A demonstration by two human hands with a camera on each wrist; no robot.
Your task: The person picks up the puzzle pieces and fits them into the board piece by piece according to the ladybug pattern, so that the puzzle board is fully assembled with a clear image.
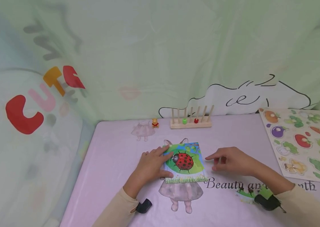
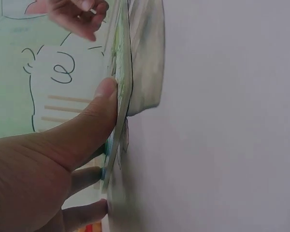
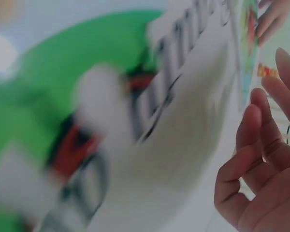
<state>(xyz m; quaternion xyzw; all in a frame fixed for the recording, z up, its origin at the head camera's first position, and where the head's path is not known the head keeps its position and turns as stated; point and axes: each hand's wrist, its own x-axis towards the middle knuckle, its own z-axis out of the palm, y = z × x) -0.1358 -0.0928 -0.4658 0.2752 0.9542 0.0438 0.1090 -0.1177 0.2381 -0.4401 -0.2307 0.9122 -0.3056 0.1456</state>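
Note:
A square ladybug picture board [image 1: 184, 161] lies on the table in the head view, a red spotted ladybug on a green ground. My left hand [image 1: 155, 162] rests on its left side, with thumb and fingers spread; in the left wrist view the thumb [image 2: 89, 118] presses on the board [image 2: 123, 87]. My right hand [image 1: 230, 160] is just right of the board, apart from it and holding nothing. Its index finger points toward the board while the other fingers are loosely bent. A green picture piece [image 1: 243, 196] with dark marks lies partly hidden under the right forearm; it is blurred in the right wrist view.
A wooden peg rack [image 1: 191, 125] with a green and a red bead stands at the back, beside a small bear figure [image 1: 155, 123]. At the right lies a vegetable puzzle board [image 1: 287, 151]. Printed curtains [image 1: 154, 63] hang behind the table [image 1: 114, 151].

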